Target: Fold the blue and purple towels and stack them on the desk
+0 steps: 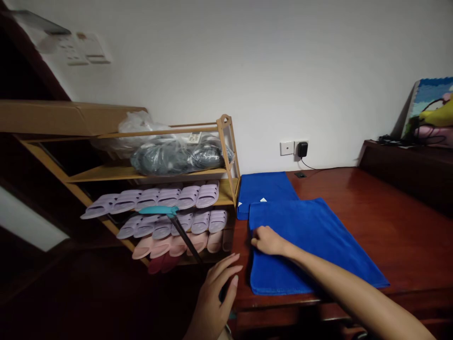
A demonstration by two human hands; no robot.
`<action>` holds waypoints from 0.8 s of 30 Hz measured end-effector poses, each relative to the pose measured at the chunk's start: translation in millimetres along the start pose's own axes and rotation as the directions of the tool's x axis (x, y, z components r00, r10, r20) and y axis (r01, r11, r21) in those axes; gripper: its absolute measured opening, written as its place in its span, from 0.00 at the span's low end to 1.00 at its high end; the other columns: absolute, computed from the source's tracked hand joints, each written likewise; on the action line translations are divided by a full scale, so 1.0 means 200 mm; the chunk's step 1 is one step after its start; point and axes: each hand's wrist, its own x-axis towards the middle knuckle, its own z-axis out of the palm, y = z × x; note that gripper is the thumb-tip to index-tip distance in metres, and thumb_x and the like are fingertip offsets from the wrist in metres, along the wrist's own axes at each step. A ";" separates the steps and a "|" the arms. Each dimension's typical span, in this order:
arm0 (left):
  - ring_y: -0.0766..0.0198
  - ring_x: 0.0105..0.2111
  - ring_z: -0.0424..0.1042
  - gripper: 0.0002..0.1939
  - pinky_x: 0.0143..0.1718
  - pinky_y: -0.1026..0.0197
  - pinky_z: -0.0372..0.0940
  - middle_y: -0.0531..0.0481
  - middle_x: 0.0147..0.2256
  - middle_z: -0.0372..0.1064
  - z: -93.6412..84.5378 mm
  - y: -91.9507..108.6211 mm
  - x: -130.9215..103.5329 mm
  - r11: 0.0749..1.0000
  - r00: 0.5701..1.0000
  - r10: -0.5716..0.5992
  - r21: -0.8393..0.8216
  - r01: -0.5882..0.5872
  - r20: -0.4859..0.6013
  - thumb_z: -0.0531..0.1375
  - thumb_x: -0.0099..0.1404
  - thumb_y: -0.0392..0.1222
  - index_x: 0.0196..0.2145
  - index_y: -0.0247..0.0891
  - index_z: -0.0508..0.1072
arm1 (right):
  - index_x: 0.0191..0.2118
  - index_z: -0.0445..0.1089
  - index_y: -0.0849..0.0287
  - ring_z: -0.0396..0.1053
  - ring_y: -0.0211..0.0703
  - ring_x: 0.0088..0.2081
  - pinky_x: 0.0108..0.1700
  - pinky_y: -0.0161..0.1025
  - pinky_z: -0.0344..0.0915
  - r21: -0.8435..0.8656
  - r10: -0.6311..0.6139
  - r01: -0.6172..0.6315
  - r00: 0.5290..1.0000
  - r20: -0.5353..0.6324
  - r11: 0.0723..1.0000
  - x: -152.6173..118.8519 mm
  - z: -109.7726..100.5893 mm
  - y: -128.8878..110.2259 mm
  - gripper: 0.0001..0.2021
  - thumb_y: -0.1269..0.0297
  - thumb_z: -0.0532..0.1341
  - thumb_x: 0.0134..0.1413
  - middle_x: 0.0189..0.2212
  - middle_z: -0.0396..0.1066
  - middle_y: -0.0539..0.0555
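Observation:
A blue cloth point(311, 231) lies spread on the reddish-brown wooden table point(339, 189), its near edge close to the table's front. My right hand point(267, 240) rests at the cloth's left edge with its fingers curled in; the edge appears to be pinched there, though the fingertips are partly hidden. My left hand point(219, 288) hovers by the table's left front corner, fingers stretched and apart, holding nothing. Behind the spread cloth sits a folded blue cloth pile point(265, 186) with small white tags, partly overlapped by it.
Left of the table stands a wooden rack point(226, 156) with lilac slippers point(168, 196), pink slippers point(179, 243) and a plastic-wrapped bundle point(180, 153). A turquoise-topped pole point(184, 233) leans before it. A black plug point(302, 149) trails its cord along the wall. A raised ledge point(399, 165) borders the right.

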 end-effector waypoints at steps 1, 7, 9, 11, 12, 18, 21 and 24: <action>0.55 0.53 0.67 0.16 0.52 0.50 0.66 0.50 0.52 0.68 0.01 0.02 0.04 1.000 1.000 0.003 -0.016 -0.002 0.010 0.48 0.69 0.42 0.47 0.50 0.73 | 0.32 0.71 0.64 0.70 0.42 0.34 0.35 0.34 0.61 0.019 0.014 -0.014 1.000 -0.024 1.000 -0.01 -0.04 0.03 0.10 0.67 0.54 0.54 0.31 0.74 0.59; 0.56 0.63 0.50 0.24 0.60 0.48 0.54 0.47 0.64 0.50 0.16 0.10 0.23 0.978 0.943 0.166 0.073 -0.194 0.288 0.46 0.72 0.45 0.64 0.43 0.53 | 0.29 0.68 0.61 0.63 0.35 0.21 0.26 0.32 0.55 0.056 0.111 -0.107 0.992 -0.062 0.993 -0.14 -0.22 0.34 0.11 0.67 0.51 0.57 0.21 0.68 0.51; 0.55 0.64 0.45 0.27 0.61 0.46 0.50 0.46 0.64 0.47 0.21 0.10 0.23 0.964 0.909 0.186 0.108 -0.242 0.373 0.47 0.71 0.50 0.65 0.43 0.49 | 0.27 0.67 0.60 0.64 0.37 0.24 0.28 0.33 0.54 0.011 0.135 -0.135 0.986 -0.099 0.991 -0.20 -0.24 0.47 0.08 0.67 0.54 0.55 0.22 0.68 0.52; 0.53 0.64 0.44 0.29 0.61 0.43 0.48 0.45 0.65 0.45 0.24 0.09 0.21 0.957 0.890 0.182 0.132 -0.258 0.417 0.47 0.71 0.53 0.65 0.43 0.48 | 0.25 0.66 0.60 0.64 0.39 0.27 0.30 0.34 0.53 -0.037 0.158 -0.165 0.977 -0.146 0.986 -0.26 -0.26 0.60 0.06 0.68 0.56 0.52 0.24 0.68 0.53; 0.53 0.64 0.44 0.29 0.61 0.43 0.48 0.45 0.65 0.45 0.25 0.09 0.20 0.955 0.889 0.181 0.141 -0.261 0.420 0.47 0.71 0.53 0.65 0.43 0.49 | 0.25 0.65 0.59 0.64 0.39 0.28 0.30 0.35 0.53 -0.054 0.171 -0.182 0.971 -0.169 0.982 -0.30 -0.27 0.65 0.05 0.69 0.57 0.51 0.24 0.68 0.53; 0.54 0.65 0.43 0.28 0.61 0.46 0.47 0.46 0.65 0.43 0.25 0.08 0.20 0.938 0.893 0.174 0.207 -0.279 0.415 0.45 0.72 0.54 0.65 0.43 0.48 | 0.25 0.61 0.57 0.62 0.39 0.25 0.30 0.36 0.54 -0.028 0.290 -0.313 0.905 -0.313 0.949 -0.55 -0.43 0.97 0.08 0.62 0.55 0.51 0.22 0.64 0.52; 0.55 0.65 0.43 0.29 0.61 0.47 0.47 0.47 0.66 0.41 0.26 0.08 0.20 0.931 0.889 0.173 0.223 -0.287 0.423 0.44 0.72 0.54 0.66 0.44 0.46 | 0.27 0.59 0.57 0.62 0.38 0.23 0.27 0.35 0.58 0.208 0.386 -0.331 0.852 -0.354 0.921 -0.67 -0.47 1.06 0.11 0.56 0.51 0.55 0.21 0.62 0.50; 0.56 0.65 0.42 0.29 0.62 0.48 0.46 0.48 0.66 0.40 0.25 0.08 0.19 0.931 0.892 0.172 0.226 -0.286 0.419 0.43 0.72 0.55 0.66 0.44 0.45 | 0.32 0.59 0.56 0.60 0.35 0.18 0.22 0.33 0.57 0.625 0.552 -0.270 0.773 -0.312 0.732 -0.72 -0.45 1.08 0.14 0.50 0.52 0.54 0.19 0.60 0.46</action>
